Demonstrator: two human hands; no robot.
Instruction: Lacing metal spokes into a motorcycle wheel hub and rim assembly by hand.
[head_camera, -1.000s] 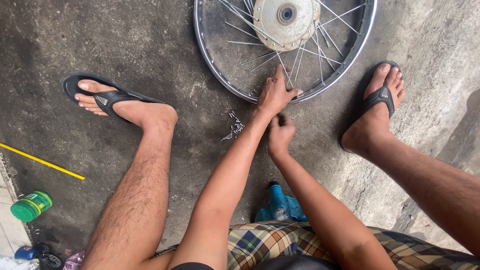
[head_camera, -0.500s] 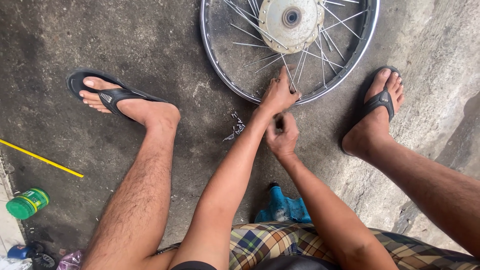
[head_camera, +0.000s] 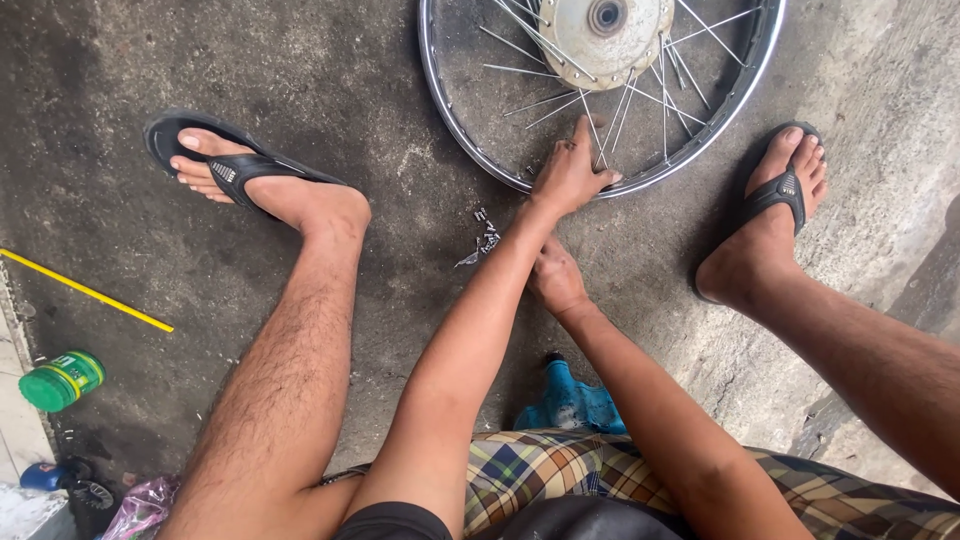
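left hand (head_camera: 568, 178) gripping spoked wheel rim (head_camera: 470, 130), right hand (head_camera: 555, 280) beneath the forearm, small metal bits (head_camera: 482, 240) on concrete

One spoked wheel (head_camera: 600, 95), two black sandals (head_camera: 235, 165), one green jar (head_camera: 62, 380), one yellow rod (head_camera: 85, 292), one teal bottle (head_camera: 570, 400), two hands (head_camera: 568, 178).

The person wears plaid shorts (head_camera: 560, 475) checked in yellow, blue, green and red, with a band of black cloth (head_camera: 395, 522) at the left edge of them. Above the shorts both forearms are bare, with no sleeves, and both lower legs are bare and hairy. Each foot wears a black rubber flip-flop sandal (head_camera: 240, 165) with a small pale mark on its strap.
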